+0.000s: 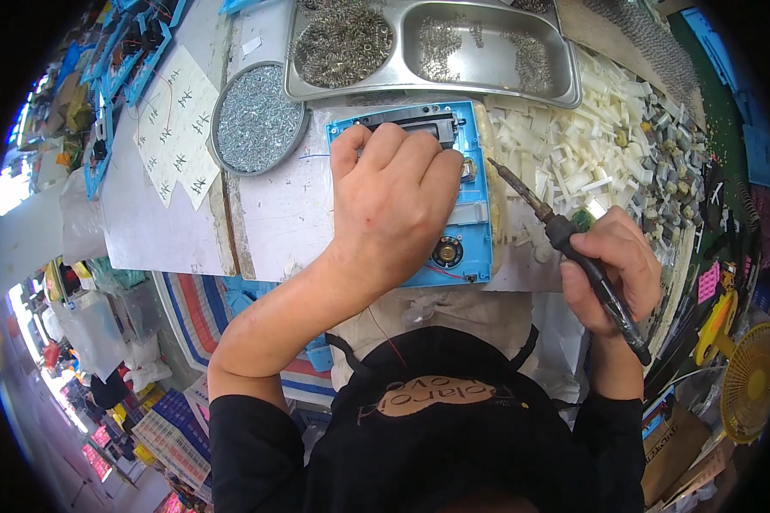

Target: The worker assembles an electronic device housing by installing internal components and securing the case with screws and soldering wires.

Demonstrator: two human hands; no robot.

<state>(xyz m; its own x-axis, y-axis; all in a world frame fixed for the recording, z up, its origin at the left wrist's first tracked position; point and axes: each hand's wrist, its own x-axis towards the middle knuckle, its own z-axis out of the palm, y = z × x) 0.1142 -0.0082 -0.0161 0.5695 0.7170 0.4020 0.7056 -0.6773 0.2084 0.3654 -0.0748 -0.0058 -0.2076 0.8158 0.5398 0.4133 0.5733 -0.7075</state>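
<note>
A blue plastic housing (482, 190) lies on the white work surface in front of me. It holds a black bar-shaped part along its far side, a pale strip (468, 214) and a small round speaker (447, 251). My left hand (392, 205) rests over its middle with the fingers curled down, their tips and anything between them hidden. To the right, my right hand (623, 263) grips the black handle of a soldering iron (565, 239). The iron's metal tip points far left, near the housing's right edge and apparently apart from it.
A round tray (216, 141) of small screws stands left of the housing. Beyond it is a steel tray (565, 85) with springs. White plastic pieces (565, 154) and metal parts are heaped at right. Marked paper (167, 145) lies left; a yellow fan (751, 385) stands far right.
</note>
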